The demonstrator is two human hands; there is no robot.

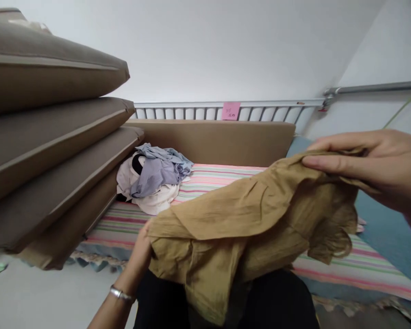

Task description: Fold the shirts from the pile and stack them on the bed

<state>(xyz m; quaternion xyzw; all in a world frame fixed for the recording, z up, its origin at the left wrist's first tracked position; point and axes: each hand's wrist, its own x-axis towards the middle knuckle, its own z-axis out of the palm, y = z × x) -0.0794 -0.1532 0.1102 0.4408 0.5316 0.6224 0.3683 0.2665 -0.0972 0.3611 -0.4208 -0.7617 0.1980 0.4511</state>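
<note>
Between my hands a crumpled mustard-brown garment (233,210) is stretched out over my lap; whether it is a shirt or a dress I cannot tell. My right hand (373,164) pinches its upper edge between thumb and fingers, higher than the other hand. A gathered, frilled part dangles below that grip. My left hand (144,244), below a silver bracelet on the wrist, grips the opposite end, its fingers mostly hidden behind the cloth. Beyond the garment, on a striped sheet (208,178), lies a pile of white and blue-grey clothes (155,173).
Several thick brown cushions (58,128) are stacked at the left. A long brown cushion (212,141) leans on a white railing (192,112) bearing a pink note (230,110). Blue fabric (387,237) covers the right side, under a grey pipe (376,87).
</note>
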